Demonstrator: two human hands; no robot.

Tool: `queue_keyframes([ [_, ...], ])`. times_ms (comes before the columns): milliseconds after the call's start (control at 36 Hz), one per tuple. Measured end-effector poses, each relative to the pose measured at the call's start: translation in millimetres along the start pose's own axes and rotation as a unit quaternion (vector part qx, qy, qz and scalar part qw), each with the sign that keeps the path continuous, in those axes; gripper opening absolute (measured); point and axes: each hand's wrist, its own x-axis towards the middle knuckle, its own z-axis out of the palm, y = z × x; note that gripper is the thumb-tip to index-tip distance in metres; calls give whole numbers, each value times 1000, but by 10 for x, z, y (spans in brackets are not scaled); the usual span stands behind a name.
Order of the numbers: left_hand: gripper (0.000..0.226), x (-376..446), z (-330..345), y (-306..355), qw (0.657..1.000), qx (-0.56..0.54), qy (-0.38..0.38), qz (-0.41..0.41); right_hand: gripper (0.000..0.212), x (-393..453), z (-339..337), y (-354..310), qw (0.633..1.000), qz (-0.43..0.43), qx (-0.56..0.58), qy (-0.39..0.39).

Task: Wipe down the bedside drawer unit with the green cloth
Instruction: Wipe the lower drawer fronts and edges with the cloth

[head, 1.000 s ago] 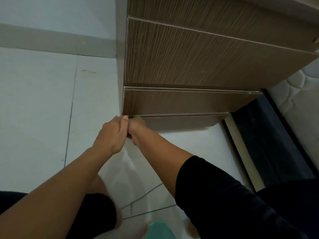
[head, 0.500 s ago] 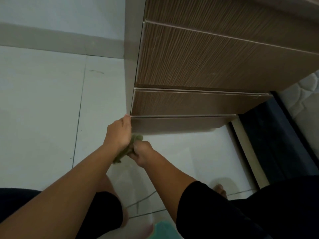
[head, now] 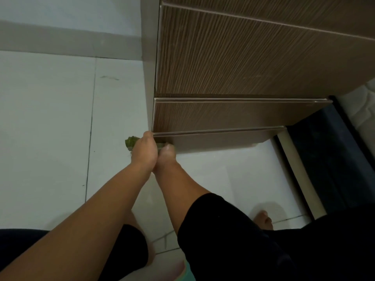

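Observation:
The bedside drawer unit [head: 233,63] has brown wood-grain drawer fronts and fills the upper right of the head view. Both hands meet at its bottom left corner, just above the floor. My left hand [head: 144,152] is closed on the green cloth [head: 130,143], which bunches out to the left of the fingers. My right hand [head: 166,156] presses against the left one and grips the cloth too, next to the lowest panel of the unit. Most of the cloth is hidden by the hands.
White floor tiles [head: 46,128] spread to the left, with a grey skirting board [head: 60,43] behind. A dark bed base [head: 328,159] and a white mattress [head: 363,110] lie to the right. A bare foot [head: 263,220] rests on the floor; a teal slipper [head: 187,272] sits at the bottom edge.
Both hands dropped slightly below the bottom drawer and came back up to its left corner. The green cloth now sticks out to the left of my left hand.

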Motion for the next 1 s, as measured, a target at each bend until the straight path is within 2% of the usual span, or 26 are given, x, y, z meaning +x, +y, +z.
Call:
queue_keyframes([
  [28, 37, 17, 7, -6, 1000, -8, 3, -7, 45, 46, -9, -22, 993, 45, 108, 7],
  [56, 35, 18, 19, -5, 1000, -16, 2, -14, 45, 67, -20, -31, 997, 31, 64, 3],
  [139, 33, 28, 36, -7, 999, -42, -1, -26, 46, 174, -52, -84, 987, 55, 152, 9],
  [306, 32, 47, 125, -3, 999, -38, 1, -19, 45, 271, -139, -174, 985, 57, 161, 26],
  [417, 34, 74, 204, -19, 996, -72, -29, -45, 45, 306, -227, -272, 983, 58, 173, 18],
  [556, 68, 116, 307, -27, 994, -73, -31, -79, 51, 365, -286, -397, 983, 38, 178, 22],
  [667, 74, 92, 421, -19, 992, -85, -32, -88, 48, 303, -387, -558, 984, 22, 171, 51],
  [778, 94, 130, 510, -27, 991, -99, -24, -88, 44, 241, -486, -721, 985, -1, 163, 51],
  [917, 85, 93, 603, -23, 994, -78, 17, -75, 45, 181, -554, -861, 986, -11, 160, 37],
  [1000, 79, 68, 683, -14, 993, -88, 16, -74, 45, 184, -607, -926, 986, -20, 160, 40],
])
